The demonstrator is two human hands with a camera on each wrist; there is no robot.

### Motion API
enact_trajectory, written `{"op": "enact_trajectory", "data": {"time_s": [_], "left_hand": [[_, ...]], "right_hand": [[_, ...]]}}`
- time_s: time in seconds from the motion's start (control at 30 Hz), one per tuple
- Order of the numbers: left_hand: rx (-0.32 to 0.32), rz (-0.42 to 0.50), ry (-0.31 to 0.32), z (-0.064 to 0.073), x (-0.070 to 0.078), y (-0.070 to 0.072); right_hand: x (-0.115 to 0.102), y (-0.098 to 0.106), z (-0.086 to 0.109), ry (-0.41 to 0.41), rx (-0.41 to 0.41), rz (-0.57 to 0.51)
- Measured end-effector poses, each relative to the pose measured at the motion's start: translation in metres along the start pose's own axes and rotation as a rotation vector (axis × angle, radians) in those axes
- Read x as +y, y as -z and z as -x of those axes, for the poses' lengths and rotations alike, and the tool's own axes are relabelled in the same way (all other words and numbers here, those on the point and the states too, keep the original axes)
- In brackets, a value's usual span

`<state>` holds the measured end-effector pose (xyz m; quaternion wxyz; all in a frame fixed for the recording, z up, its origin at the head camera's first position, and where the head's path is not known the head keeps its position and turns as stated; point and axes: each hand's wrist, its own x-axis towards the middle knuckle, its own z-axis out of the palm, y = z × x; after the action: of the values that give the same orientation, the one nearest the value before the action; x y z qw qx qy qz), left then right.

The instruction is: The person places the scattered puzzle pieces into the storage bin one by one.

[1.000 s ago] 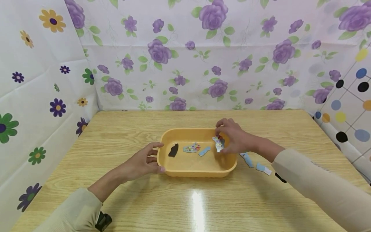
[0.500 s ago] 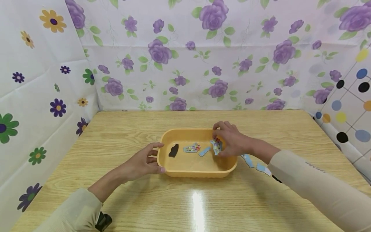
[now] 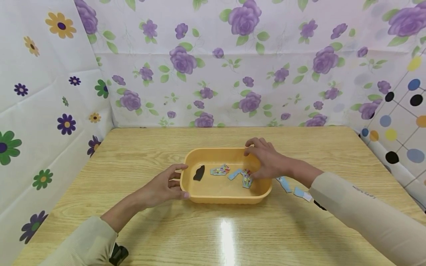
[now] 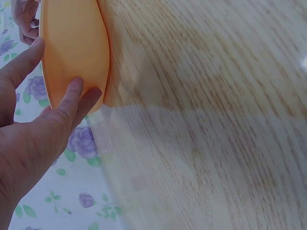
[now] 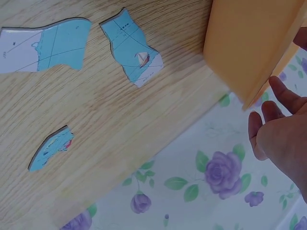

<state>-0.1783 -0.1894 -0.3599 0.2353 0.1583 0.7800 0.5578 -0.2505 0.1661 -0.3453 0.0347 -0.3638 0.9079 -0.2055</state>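
Observation:
My left hand (image 3: 164,186) holds the left end of a yellow-orange plastic tray (image 3: 226,199), thumb and fingers spread along it. In the left wrist view, fingers rest on the tray's outer wall (image 4: 76,43). Over the tray's right end is my right hand (image 3: 267,160), fingers loosely bent and holding nothing. Its thumb is right by a colourful puzzle piece (image 3: 247,181) on the tray floor. That piece lies against a narrow light-blue piece (image 3: 234,174). Further left in the tray are a multicoloured piece (image 3: 219,170) and a dark piece (image 3: 199,173).
Right of the tray on the wood-grain table (image 3: 143,147) lie loose blue puzzle pieces, one with a sailboat (image 5: 136,48), another blue and white (image 5: 53,45). A smaller curved piece (image 5: 50,148) lies apart. Floral cloth (image 3: 213,74) hangs beyond the table's far edge.
My right hand has let go of the colourful puzzle piece, which has dropped from its fingers onto the tray floor. My left hand and the tray stay in place.

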Motion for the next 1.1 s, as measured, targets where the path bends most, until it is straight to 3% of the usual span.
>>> {"op": "enact_trajectory", "data": {"time_s": [0.5, 1.1], "left_hand": [[0.004, 0.001, 0.007, 0.000, 0.001, -0.001], [-0.004, -0.001, -0.001, 0.000, 0.001, 0.000]], "right_hand": [[0.014, 0.010, 0.008, -0.045, 0.089, -0.053], [0.044, 0.027, 0.036, -0.113, 0.134, -0.175]]}}
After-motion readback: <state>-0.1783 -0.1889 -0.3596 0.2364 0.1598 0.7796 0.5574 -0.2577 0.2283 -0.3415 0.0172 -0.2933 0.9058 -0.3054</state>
